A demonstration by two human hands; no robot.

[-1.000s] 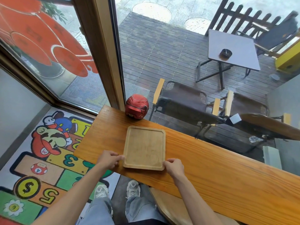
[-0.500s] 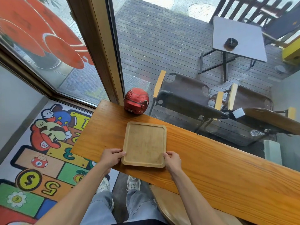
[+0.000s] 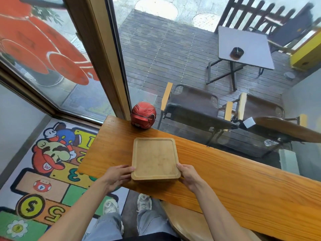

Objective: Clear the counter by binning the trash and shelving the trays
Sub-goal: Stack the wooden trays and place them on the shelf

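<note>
1. The wooden tray (image 3: 154,158) lies in the lower centre of the frame, on the wooden worktop (image 3: 225,173), with its near edge close to the worktop's near edge.
2. The left hand (image 3: 116,176) holds the tray at its lower left corner. The fingers curl around the rim, so the grip there is closed on the tray.
3. The right hand (image 3: 188,175) holds the lower right corner in the same way: the thumb is on the rim and the other fingers go under the edge.
4. Compared with one second ago, both hands have closed more firmly on the corners. A shadow now shows under the near edge of the tray, so I judge that this edge has begun to rise from the worktop.
5. For the task this means that the lifting of the tray is starting. The carrying to the shelf is not yet done, and no shelf is visible in this view.
6. No trash is visible on this part of the worktop. Only a red helmet (image 3: 143,115) stands above the tray in the frame, near the window.
</note>
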